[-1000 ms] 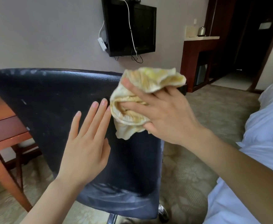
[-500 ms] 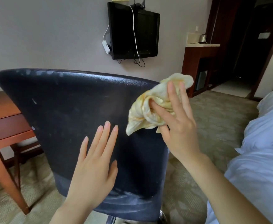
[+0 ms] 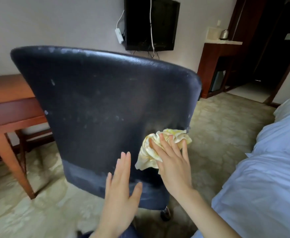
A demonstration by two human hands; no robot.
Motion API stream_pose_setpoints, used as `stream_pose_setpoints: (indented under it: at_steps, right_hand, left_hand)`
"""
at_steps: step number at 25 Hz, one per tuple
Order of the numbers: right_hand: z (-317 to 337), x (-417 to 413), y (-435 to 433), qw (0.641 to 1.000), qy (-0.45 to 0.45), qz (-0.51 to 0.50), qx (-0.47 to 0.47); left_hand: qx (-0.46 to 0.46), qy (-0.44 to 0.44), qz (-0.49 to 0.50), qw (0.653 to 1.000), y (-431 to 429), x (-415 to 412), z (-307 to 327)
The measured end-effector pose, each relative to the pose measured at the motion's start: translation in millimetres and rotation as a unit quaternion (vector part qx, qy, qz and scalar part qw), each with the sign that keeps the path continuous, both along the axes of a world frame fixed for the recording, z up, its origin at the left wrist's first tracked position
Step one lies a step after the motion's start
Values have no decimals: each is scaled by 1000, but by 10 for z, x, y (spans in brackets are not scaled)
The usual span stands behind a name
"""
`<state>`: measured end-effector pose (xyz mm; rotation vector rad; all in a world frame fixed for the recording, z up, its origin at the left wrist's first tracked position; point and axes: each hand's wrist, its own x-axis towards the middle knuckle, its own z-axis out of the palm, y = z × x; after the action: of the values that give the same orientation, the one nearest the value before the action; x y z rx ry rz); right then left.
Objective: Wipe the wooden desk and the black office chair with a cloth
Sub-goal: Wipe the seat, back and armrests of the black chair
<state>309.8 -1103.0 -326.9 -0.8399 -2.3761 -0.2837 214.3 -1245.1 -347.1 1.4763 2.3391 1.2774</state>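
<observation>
A cloth (image 3: 159, 148) is pressed by the flat right hand (image 3: 173, 167) at the chair (image 3: 97, 103) back's four o'clock, the left hand (image 3: 120, 189) laid flat at six; overlapping strokes are advised.

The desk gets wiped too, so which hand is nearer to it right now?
Left. The left hand rests open on the chair back, on the desk side; the right hand presses the cloth at the chair's far edge.
</observation>
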Motion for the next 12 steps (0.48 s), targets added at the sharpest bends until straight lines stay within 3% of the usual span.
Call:
stream_pose_setpoints:
  at_steps: [2,3,4,6,9,10,12]
  right_hand:
    - [-206,-54,-92,993,-17,36,-110]
    - [-297,-66,-126,975,10,69,-212]
    - [-353,-73,-173,931,63,99,-345]
    - [-414,-79,-301,772,184,107,-598]
    - [-500,-17,-407,549,263,95,-788]
    - [-519,19,-433,498,282,107,-813]
    - [-526,72,-485,437,316,129,-832]
  left_hand:
    - [-14,-93,-28,995,-60,203,-235]
    - [-20,-148,-49,988,-84,300,-319]
    - [-18,-200,-60,978,-119,375,-394]
    - [-16,-263,-40,964,-193,456,-487]
    - [3,-316,-21,948,-202,499,-519]
    - [14,-320,-10,947,-193,509,-520]
    - [52,-313,32,948,-169,533,-489]
